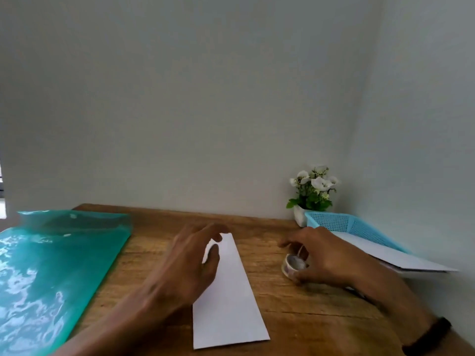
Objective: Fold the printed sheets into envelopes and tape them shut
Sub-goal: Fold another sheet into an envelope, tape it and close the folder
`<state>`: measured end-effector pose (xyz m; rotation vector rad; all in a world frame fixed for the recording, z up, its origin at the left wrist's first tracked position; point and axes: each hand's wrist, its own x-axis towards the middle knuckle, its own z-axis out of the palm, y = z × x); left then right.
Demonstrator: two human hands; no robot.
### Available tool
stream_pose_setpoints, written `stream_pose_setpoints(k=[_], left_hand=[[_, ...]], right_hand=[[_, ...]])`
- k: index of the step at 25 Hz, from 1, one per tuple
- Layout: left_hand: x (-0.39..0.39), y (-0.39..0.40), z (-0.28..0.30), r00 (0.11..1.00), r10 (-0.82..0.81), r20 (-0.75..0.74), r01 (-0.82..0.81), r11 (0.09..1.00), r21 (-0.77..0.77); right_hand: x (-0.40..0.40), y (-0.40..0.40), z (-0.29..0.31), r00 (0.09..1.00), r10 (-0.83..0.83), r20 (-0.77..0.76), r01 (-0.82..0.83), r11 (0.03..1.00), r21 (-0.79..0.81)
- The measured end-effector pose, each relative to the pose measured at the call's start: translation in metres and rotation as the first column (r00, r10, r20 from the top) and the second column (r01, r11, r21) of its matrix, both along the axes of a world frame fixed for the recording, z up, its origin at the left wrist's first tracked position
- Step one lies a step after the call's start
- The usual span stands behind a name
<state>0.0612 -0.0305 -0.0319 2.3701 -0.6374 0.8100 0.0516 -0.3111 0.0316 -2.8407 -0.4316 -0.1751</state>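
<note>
A folded white sheet (229,299) lies lengthwise on the wooden desk (295,317), a long narrow strip running away from me. My left hand (191,260) rests on its far left part, fingers relaxed and reaching to the strip's far end. To the right of the strip stands a small patterned roll of tape (293,267). My right hand (326,258) curls its fingers round the roll on the desk. More white sheets (390,255) lie in the blue basket at the right.
A green translucent plastic folder (51,273) covers the desk's left side. The blue mesh basket (341,222) sits at the right against the wall, beside a small white pot of white flowers (312,196). Walls close off the back and right.
</note>
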Motion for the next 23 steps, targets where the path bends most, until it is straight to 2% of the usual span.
stream_pose_setpoints(k=[2,4,7,10,13,17,23], left_hand=[[-0.009,-0.008,0.005,0.999,-0.028,-0.037,0.026,0.998,-0.049],[-0.02,-0.017,0.014,0.97,-0.162,-0.183,0.127,0.974,-0.186],[-0.024,-0.024,0.022,0.866,-0.368,-0.338,0.208,0.881,-0.425],[-0.022,-0.023,0.021,0.851,-0.384,-0.358,0.155,0.835,-0.528],[-0.021,-0.021,0.016,0.91,-0.285,-0.303,0.123,0.881,-0.458],[-0.02,-0.015,0.011,0.995,-0.044,-0.086,0.021,0.967,-0.255],[-0.024,-0.019,0.01,0.999,-0.02,0.034,0.024,0.99,-0.139]], right_hand=[[-0.005,0.017,-0.005,0.994,0.078,0.082,-0.094,0.973,0.211],[-0.015,0.038,-0.012,0.968,0.14,0.211,-0.209,0.911,0.355],[-0.022,0.058,-0.025,0.931,0.14,0.337,-0.279,0.869,0.409],[-0.022,0.064,-0.03,0.906,0.127,0.404,-0.308,0.853,0.423],[-0.02,0.063,-0.033,0.904,0.123,0.408,-0.313,0.842,0.44],[-0.018,0.058,-0.034,0.906,0.069,0.417,-0.315,0.769,0.556],[-0.016,0.062,-0.041,0.893,0.068,0.446,-0.311,0.81,0.498]])
